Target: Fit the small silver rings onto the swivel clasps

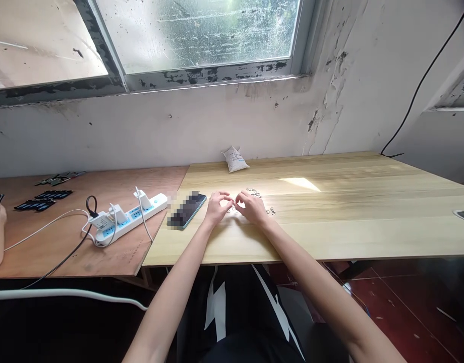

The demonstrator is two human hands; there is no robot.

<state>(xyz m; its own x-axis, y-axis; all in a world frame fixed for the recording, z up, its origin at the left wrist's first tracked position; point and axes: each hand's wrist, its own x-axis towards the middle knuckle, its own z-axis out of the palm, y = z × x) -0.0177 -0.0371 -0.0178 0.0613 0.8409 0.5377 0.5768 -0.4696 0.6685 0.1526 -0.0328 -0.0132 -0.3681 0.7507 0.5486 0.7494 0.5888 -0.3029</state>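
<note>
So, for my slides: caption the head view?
Left hand and right hand meet over small metal pieces on a pale wooden desk.

Daylight was admitted through a frosted, water-streaked window pane, which was overexposed toward its upper right. A bright sunlit patch was cast across the pale wooden desk, and small metal pieces were lit there with slight glare. The red tiled floor was left in deep shadow beneath the desk. Straight lines were bowed by wide-angle distortion toward the frame's edges, and a smartphone was obscured by pixelated blurring.
</note>
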